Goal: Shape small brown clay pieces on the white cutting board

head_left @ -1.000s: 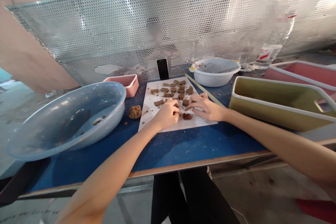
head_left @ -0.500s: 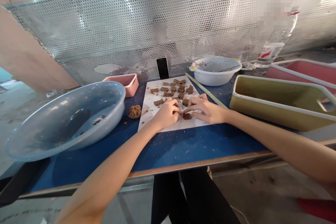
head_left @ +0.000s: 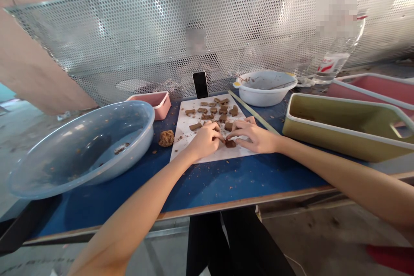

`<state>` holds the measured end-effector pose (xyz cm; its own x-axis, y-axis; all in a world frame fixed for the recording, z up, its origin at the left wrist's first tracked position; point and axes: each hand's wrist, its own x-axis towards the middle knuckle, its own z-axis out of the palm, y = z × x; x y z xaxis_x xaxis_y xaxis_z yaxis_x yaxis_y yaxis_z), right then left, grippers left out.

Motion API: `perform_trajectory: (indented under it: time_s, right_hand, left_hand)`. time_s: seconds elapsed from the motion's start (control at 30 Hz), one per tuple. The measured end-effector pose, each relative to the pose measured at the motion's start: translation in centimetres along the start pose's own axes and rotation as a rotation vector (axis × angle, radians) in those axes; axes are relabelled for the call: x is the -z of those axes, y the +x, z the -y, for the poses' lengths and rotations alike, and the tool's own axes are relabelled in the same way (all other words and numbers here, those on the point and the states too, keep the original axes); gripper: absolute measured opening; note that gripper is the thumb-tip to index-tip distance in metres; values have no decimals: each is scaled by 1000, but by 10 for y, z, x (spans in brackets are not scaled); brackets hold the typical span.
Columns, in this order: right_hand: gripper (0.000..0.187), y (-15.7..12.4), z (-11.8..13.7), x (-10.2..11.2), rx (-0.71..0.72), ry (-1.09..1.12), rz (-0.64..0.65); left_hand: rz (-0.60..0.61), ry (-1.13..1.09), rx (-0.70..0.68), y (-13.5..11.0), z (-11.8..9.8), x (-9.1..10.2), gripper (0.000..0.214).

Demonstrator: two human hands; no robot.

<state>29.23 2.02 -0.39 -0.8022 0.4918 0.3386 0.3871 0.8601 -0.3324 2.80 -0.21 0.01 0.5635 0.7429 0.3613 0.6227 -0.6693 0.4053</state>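
Observation:
A small dark brown lump of clay (head_left: 230,143) lies near the front of a white board (head_left: 181,151). My left hand (head_left: 208,139) has its fingers curled, with the tips pressed against the lump's left side. From the right, my right hand (head_left: 250,136) holds the lump with thumb and index finger at its edges. Just behind the fingers is a brown clay block (head_left: 228,126), and another clay piece (head_left: 195,126) rests beside my left hand. Several more shaped clay pieces (head_left: 207,116) are spread over the back of the board among crumbs.
At left stand a large blue basin (head_left: 129,168), a pink box (head_left: 161,105) and a crumbly clump (head_left: 166,138). A phone (head_left: 200,84) leans behind the board. To the right are a pale strip (head_left: 252,112), white basin (head_left: 263,97), olive bin (head_left: 330,140), pink bin (head_left: 371,78) and bottle (head_left: 333,67).
Almost nothing differs. Both hands stay at the same lump of clay, with only a very slight shift of the fingers.

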Motion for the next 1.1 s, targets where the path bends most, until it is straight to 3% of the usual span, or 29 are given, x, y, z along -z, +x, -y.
perform_trajectory:
  time_s: [0.23, 0.5, 0.7, 1.1]
  right_hand:
    - [35, -1, -2, 1, -15, -12, -38]
    - [33, -2, -3, -3, 8, 11, -16]
    - [30, 1, -2, -7, -24, -50, -97]
    - [26, -1, 14, -2, 138, -241, -102]
  left_hand:
    - [-37, 8, 19, 0, 1, 1, 48]
    - [3, 11, 14, 0, -2, 1, 46]
    - [-29, -2, 34, 1, 0, 0, 43]
    - [-71, -18, 72, 1, -1, 0, 39]
